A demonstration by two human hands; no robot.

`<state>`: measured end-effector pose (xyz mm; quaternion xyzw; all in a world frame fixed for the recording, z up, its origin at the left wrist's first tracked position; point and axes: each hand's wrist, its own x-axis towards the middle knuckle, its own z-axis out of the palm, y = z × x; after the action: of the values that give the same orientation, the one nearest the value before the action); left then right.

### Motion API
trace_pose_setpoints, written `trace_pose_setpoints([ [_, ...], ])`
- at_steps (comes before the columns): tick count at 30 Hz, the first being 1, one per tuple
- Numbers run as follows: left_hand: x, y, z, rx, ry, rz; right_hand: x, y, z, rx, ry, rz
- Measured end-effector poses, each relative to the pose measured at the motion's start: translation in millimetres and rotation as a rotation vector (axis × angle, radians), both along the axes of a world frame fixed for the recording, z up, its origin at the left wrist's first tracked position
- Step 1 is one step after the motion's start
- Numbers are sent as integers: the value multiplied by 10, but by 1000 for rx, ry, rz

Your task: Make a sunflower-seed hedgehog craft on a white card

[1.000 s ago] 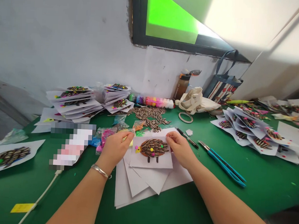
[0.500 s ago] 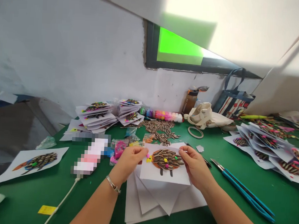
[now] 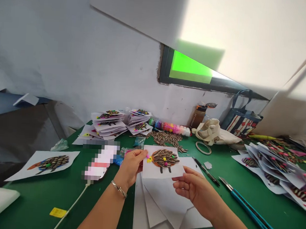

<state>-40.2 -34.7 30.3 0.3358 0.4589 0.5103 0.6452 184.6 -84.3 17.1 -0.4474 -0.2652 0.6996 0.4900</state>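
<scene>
My left hand (image 3: 133,165), with a bracelet at the wrist, pinches the left edge of a white card (image 3: 151,172). On the card is a bird picture (image 3: 166,158) made of striped sunflower seeds, with coloured dots, a yellow head and two dark legs. At the card's lower right corner is my right hand (image 3: 191,186), its fingers apart and loosely curled, nearly touching the edge. Under the card, white paper sheets (image 3: 161,203) lie in an uneven pile on the green table (image 3: 112,211).
Stacks of seed pictures stand at the back left (image 3: 108,126) and right (image 3: 268,168). Loose sunflower seeds (image 3: 167,138) lie beyond the card. A black pen (image 3: 206,172), blue-handled tweezers (image 3: 255,212) and a tape roll (image 3: 203,148) lie rightward. A phone with cable (image 3: 101,163) is left.
My right hand has let go of the card's upper right corner and moved down to its lower right. My left hand still holds the card. The view has tilted upward.
</scene>
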Motion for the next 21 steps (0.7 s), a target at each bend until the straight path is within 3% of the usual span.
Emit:
trace_pose_setpoints([
  [9, -96, 0, 105, 39, -118, 126, -228, 422, 64, 175, -104, 94],
  [21, -272, 121, 1, 52, -255, 221, -428, 971, 207, 342, -24, 199],
])
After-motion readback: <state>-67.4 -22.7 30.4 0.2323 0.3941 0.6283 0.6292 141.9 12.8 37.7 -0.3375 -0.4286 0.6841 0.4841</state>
